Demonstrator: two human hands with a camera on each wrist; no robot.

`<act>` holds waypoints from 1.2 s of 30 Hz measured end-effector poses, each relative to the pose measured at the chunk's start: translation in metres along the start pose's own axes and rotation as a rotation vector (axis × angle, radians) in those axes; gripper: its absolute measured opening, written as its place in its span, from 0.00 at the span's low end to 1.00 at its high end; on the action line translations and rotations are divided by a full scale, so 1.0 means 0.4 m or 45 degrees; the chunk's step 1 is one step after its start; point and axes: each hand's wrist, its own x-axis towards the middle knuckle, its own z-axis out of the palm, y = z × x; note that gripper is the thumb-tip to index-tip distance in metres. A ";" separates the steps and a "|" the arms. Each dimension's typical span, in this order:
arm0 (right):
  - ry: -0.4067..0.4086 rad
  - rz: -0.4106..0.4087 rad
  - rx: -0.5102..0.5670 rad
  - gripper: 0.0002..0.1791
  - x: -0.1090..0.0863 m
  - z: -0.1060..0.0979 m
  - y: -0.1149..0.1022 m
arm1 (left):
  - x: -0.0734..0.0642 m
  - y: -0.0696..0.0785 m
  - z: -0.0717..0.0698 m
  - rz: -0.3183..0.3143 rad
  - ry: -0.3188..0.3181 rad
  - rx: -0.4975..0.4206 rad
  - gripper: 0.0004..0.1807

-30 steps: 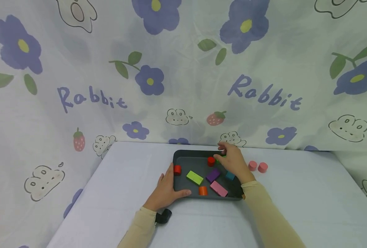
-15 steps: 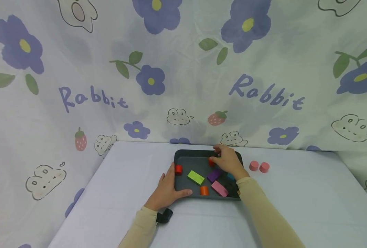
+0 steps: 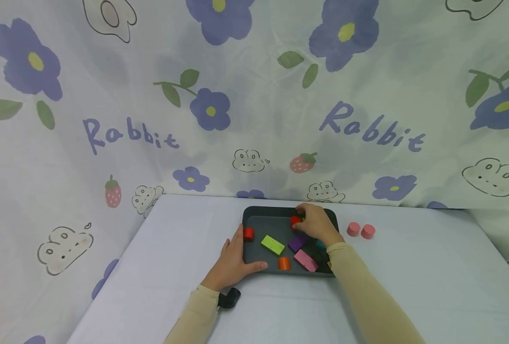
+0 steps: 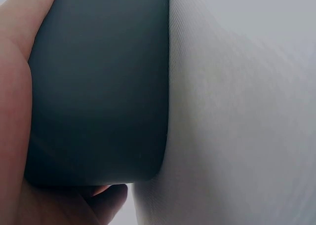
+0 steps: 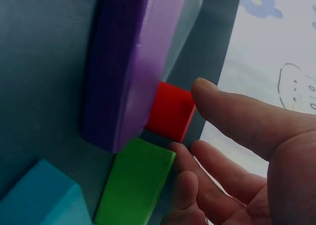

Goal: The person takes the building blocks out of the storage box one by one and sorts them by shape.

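A dark grey tray (image 3: 259,220) stands on the white table with several coloured blocks in it. My left hand (image 3: 226,267) rests on its front left corner, fingers straight along the left wall and thumb on the front rim. In the left wrist view a dark wall of the tray (image 4: 98,87) fills the space beside the hand. My right hand (image 3: 319,224) reaches over the tray's back right part. Its thumb and fingers bracket a red block (image 5: 173,111) beside a purple block (image 5: 111,87) and a green block (image 5: 136,180). Whether they pinch it, I cannot tell.
In the tray also lie a lime block (image 3: 273,245), an orange block (image 3: 284,263), a pink block (image 3: 305,261), a blue block (image 5: 47,198) and another red block (image 3: 248,234). Two pink cylinders (image 3: 360,230) stand right of the tray. A patterned cloth (image 3: 254,95) hangs behind.
My right hand has come left over the tray to the red block, then lowered slightly around it. The left hand has stayed on the tray's corner. The blocks have not visibly moved.
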 end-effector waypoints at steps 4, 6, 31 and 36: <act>-0.013 0.000 -0.009 0.30 0.002 0.006 0.006 | 0.000 0.002 0.000 0.002 0.006 -0.013 0.69; -0.013 0.003 -0.005 0.29 0.003 0.008 0.008 | 0.001 0.001 0.000 0.001 0.004 -0.014 0.69; 0.010 -0.050 -0.135 0.20 0.013 0.026 0.015 | 0.000 0.005 -0.004 0.005 -0.002 -0.016 0.69; -0.008 -0.046 -0.154 0.18 0.014 0.027 0.017 | 0.001 0.004 -0.003 0.004 -0.004 -0.008 0.68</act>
